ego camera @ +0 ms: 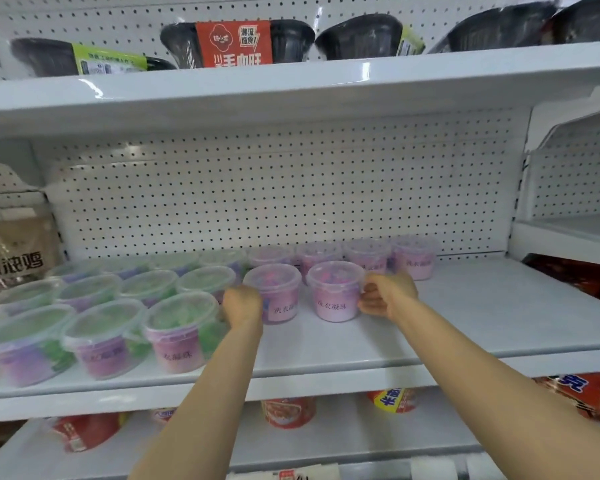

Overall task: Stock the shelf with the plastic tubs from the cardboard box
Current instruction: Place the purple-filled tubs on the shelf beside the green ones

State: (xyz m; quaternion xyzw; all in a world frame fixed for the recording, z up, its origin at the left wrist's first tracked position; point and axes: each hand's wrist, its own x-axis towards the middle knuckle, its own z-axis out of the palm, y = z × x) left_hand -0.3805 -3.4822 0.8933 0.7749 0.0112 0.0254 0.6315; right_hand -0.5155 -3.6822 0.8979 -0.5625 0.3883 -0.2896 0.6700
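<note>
It was a shop: white pegboard-backed shelves (326, 362) carried rows of packaged tubs (181, 330) and boxed meals (234, 43).

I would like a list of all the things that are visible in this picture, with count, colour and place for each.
Pink-filled tubs: six, clear with pink contents; four at the back right of the middle shelf, two in front, one at each hand.
Green-filled tubs: about a dozen, clear with green contents and purple labels; left half of the middle shelf.
Black bowls: at least five, black with red or green sleeves; top shelf.
Brown bag: one, brown; far left.
Red cups: several, red; bottom shelf.
Red packets: number unclear, red; right edge.
Pegboard: white back wall.
Left hand: grips the left front pink tub.
Right hand: grips the right front pink tub.
</note>
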